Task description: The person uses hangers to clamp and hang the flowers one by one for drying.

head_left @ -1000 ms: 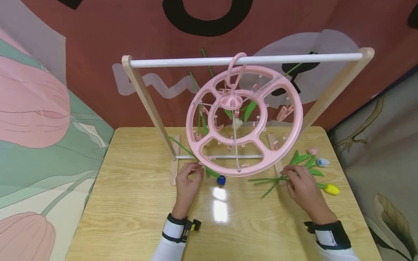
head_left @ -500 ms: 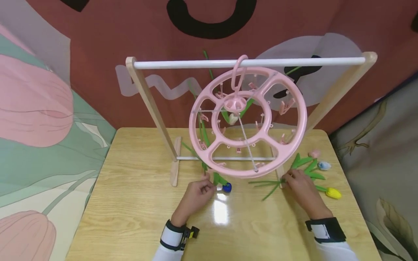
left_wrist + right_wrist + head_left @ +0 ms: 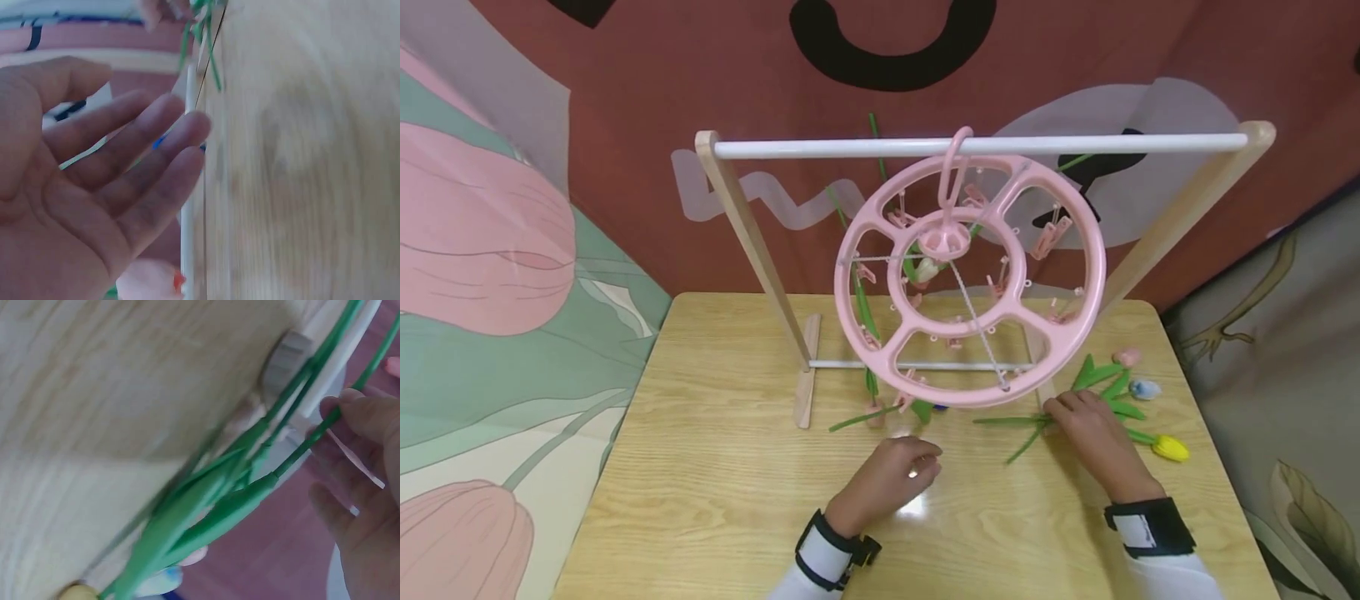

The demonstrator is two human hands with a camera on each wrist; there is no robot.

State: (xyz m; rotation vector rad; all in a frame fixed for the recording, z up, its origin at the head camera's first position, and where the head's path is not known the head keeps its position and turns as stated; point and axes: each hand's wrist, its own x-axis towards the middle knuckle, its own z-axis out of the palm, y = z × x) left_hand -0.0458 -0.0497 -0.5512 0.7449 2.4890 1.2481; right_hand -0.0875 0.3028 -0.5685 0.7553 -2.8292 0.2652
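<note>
My left hand (image 3: 891, 483) is over the table below the pink hanger's front rim, fingers loosely bent and holding nothing; its open palm fills the left wrist view. Just beyond it, a blue tulip (image 3: 940, 407) is mostly hidden under the round pink clip hanger (image 3: 1067, 333), its stem reaching left past a pink clip (image 3: 910, 387). Whether the clip grips it, I cannot tell. At right, my right hand (image 3: 1093, 442) pinches a tulip's green stem (image 3: 319, 432) between thumb and finger. Around it are a yellow tulip (image 3: 1170, 448), a light blue tulip (image 3: 1145, 389) and a pink tulip (image 3: 1126, 357).
The hanger hooks over the white bar (image 3: 820, 148) of a wooden stand, whose left foot (image 3: 806, 387) is on the table (image 3: 715, 467). A white tulip (image 3: 927, 269) and another pink tulip (image 3: 875, 414) hang upside down about the hanger. A printed curtain (image 3: 625, 183) stands behind.
My left hand has let go of the blue tulip and drawn back toward me and to the right. The hanger has turned slightly. My right hand stays at the tulips.
</note>
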